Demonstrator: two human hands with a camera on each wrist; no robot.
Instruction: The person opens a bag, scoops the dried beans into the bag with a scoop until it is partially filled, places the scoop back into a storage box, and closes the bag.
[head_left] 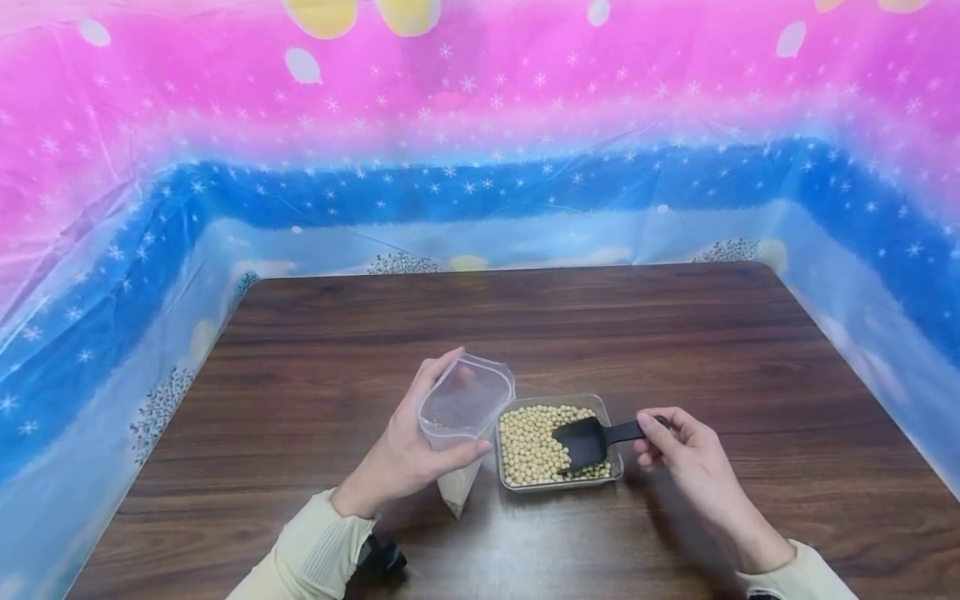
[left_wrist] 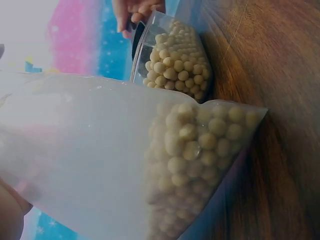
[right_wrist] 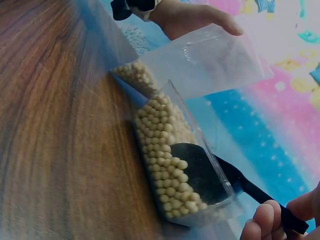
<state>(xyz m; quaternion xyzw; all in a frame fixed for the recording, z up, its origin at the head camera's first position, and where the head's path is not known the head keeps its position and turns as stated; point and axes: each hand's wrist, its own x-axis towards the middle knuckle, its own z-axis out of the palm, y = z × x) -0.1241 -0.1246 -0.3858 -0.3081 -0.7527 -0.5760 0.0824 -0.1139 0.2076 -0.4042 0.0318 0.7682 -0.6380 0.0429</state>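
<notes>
1. I see bright, even light overhead the clear tub [head_left: 617,467] and on the backdrop [head_left: 480,92] behind it.
2. Pale glare spreads over the desk [head_left: 375,333] just in front of the tub; a soft shadow lies to its right.
3. Both wrist views look dimmer and hazier, the backdrop beyond the tub blurred, an upper corner washed white.
4. Small glints dot the bag [left_wrist: 75,140] beside the tub.

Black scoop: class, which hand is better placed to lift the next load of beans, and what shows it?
Probably the right hand: it grips the black scoop, whose end sits among the beans in the clear container. The left hand is occupied holding the open bag.
</notes>
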